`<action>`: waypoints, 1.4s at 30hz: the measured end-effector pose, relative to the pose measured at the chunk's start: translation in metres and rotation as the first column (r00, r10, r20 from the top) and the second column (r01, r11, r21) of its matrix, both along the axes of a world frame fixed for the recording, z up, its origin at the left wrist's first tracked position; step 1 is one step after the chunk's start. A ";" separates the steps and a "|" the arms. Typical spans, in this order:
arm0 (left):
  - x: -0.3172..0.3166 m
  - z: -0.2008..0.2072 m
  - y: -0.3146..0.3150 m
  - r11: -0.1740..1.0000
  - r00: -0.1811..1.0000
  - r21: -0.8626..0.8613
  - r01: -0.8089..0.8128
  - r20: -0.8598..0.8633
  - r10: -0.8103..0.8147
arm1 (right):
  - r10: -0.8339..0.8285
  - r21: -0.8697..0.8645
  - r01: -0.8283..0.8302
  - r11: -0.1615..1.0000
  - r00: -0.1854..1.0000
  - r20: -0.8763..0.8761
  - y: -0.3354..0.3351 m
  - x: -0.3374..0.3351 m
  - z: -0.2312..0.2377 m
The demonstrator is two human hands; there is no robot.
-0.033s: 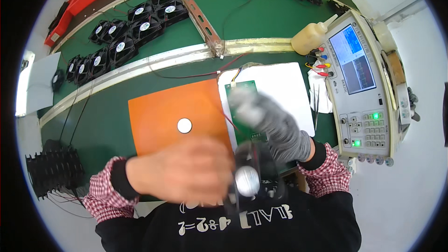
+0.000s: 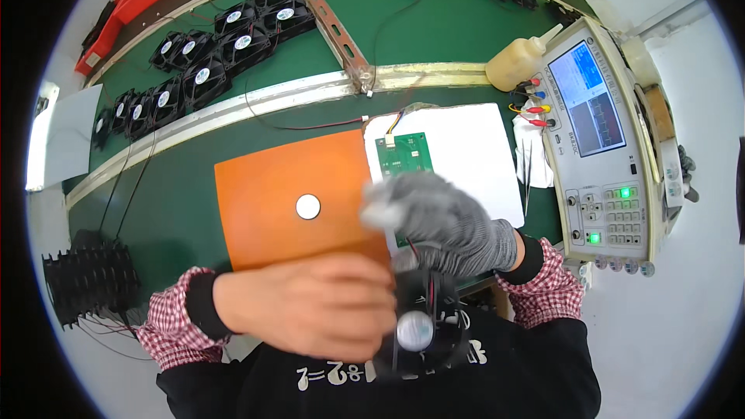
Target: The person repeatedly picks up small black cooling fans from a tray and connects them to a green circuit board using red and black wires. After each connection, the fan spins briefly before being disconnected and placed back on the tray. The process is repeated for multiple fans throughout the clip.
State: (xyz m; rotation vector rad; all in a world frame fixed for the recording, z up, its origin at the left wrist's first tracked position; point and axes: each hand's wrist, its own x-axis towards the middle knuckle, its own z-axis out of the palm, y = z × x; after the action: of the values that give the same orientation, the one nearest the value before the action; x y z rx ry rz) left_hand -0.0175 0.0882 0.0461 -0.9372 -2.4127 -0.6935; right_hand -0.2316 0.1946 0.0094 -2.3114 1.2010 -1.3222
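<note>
Low in front of my chest is a black cooling fan (image 2: pixel 415 331) with a round white label. My bare left hand (image 2: pixel 310 306) is closed on the fan's left side, its back covering that edge. My right hand (image 2: pixel 434 217), in a grey glove, hangs just above the fan. Its fingertips are smeared by motion, so what they hold, if anything, does not show. Thin dark red wire (image 2: pixel 412 247) shows between that glove and the fan. Beyond the glove lies a green circuit board (image 2: pixel 403 154) on a white pad (image 2: pixel 466 140), its lower part hidden by the glove.
An orange sheet (image 2: pixel 264 186) with a white disc (image 2: pixel 308 206) lies left of the pad. Several fans (image 2: pixel 203 77) stand behind a rail (image 2: pixel 295 95); more are stacked (image 2: pixel 91 287) at left. A tester with screen (image 2: pixel 587 97), squeeze bottle (image 2: pixel 514 64) and tweezers (image 2: pixel 528 174) are right.
My right hand has moved down toward me, uncovering the board's upper part. The fan and my left hand have dropped slightly nearer my chest. The red wire over the orange sheet no longer shows there.
</note>
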 end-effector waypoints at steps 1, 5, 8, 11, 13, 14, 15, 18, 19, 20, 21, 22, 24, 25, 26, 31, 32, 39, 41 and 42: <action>0.009 0.007 0.001 1.000 0.994 -0.009 -0.006 0.110 0.007 | 0.149 0.111 -0.132 0.985 0.974 -0.169 0.004 -0.001 -0.001; 0.041 0.020 -0.041 0.975 0.927 -0.062 -0.214 0.302 0.223 | -0.170 -0.060 0.159 0.985 0.894 -0.415 0.014 -0.028 -0.008; 0.067 0.017 -0.060 0.196 0.380 -0.470 -0.861 -0.336 0.862 | -0.435 -0.142 0.497 0.856 0.544 -0.717 0.015 -0.046 0.012; 0.075 0.008 -0.068 0.222 0.377 -0.414 -0.883 -0.343 0.860 | -0.456 0.051 0.535 0.843 0.763 -0.458 0.011 -0.051 0.003; 0.063 -0.006 -0.055 0.433 0.548 -0.371 -0.821 -0.306 0.778 | -0.432 0.288 0.450 0.846 0.893 -0.127 0.008 -0.046 -0.005; 0.060 -0.015 -0.052 0.552 0.648 -0.371 -0.747 -0.221 0.729 | -0.424 0.387 0.373 0.843 0.904 0.051 0.006 -0.043 -0.010; 0.054 -0.019 -0.047 0.557 0.666 -0.401 -0.727 -0.217 0.713 | -0.458 0.393 0.385 0.835 0.882 0.111 0.004 -0.040 -0.016; 0.048 -0.024 -0.045 0.585 0.614 -0.228 -0.778 -0.076 0.786 | -0.440 0.346 0.385 0.855 0.893 0.095 0.001 -0.042 -0.026; 0.046 -0.029 -0.043 0.559 0.556 -0.057 -0.827 0.056 0.829 | -0.414 0.283 0.380 0.881 0.908 0.068 -0.003 -0.042 -0.029; 0.044 -0.031 -0.041 0.494 0.505 0.107 -0.863 0.197 0.840 | -0.436 0.284 0.415 0.865 0.900 0.013 -0.003 -0.042 -0.030; 0.042 -0.025 -0.039 0.563 0.574 0.145 -0.814 0.350 0.740 | -0.457 0.282 0.450 0.848 0.888 -0.043 -0.003 -0.042 -0.030; 0.037 -0.021 -0.034 0.607 0.588 0.074 -0.791 0.365 0.722 | -0.481 0.272 0.490 0.828 0.871 -0.102 -0.001 -0.044 -0.030; 0.031 -0.017 -0.022 0.684 0.610 -0.068 -0.726 0.397 0.686 | -0.467 0.248 0.491 0.835 0.871 -0.153 -0.002 -0.044 -0.031; 0.029 -0.022 -0.023 0.682 0.581 -0.198 -0.704 0.391 0.714 | -0.462 0.238 0.494 0.836 0.869 -0.178 -0.002 -0.044 -0.031; 0.027 -0.028 -0.023 0.645 0.548 -0.187 -0.741 0.387 0.741 | -0.450 0.245 0.482 0.841 0.875 -0.177 -0.004 -0.043 -0.032; 0.025 -0.012 -0.006 0.552 0.561 -0.164 -0.817 -0.007 0.828 | -0.401 0.265 0.396 0.879 0.915 -0.039 -0.007 -0.046 -0.039; 0.027 -0.002 0.000 0.535 0.560 -0.178 -0.826 -0.153 0.814 | -0.391 0.268 0.374 0.888 0.920 0.015 -0.006 -0.048 -0.043; 0.062 0.038 0.019 0.496 0.898 0.767 -0.407 0.436 0.062 | -0.365 0.116 0.380 0.918 0.922 -0.126 -0.007 -0.049 -0.038; 0.052 0.033 0.031 0.382 0.834 0.757 -0.531 0.386 0.395 | -0.386 0.141 0.395 0.908 0.918 -0.086 -0.005 -0.050 -0.041; 0.049 0.034 0.023 0.615 0.692 0.402 -0.679 0.071 0.718 | -0.384 0.155 0.389 0.908 0.921 -0.064 -0.006 -0.048 -0.041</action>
State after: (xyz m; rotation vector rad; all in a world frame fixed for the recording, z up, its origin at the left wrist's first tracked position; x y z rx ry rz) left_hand 0.0314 0.1117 0.0800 0.1753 -2.1523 -0.7488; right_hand -0.2798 0.1884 -0.0320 -2.0537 1.7794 -1.2425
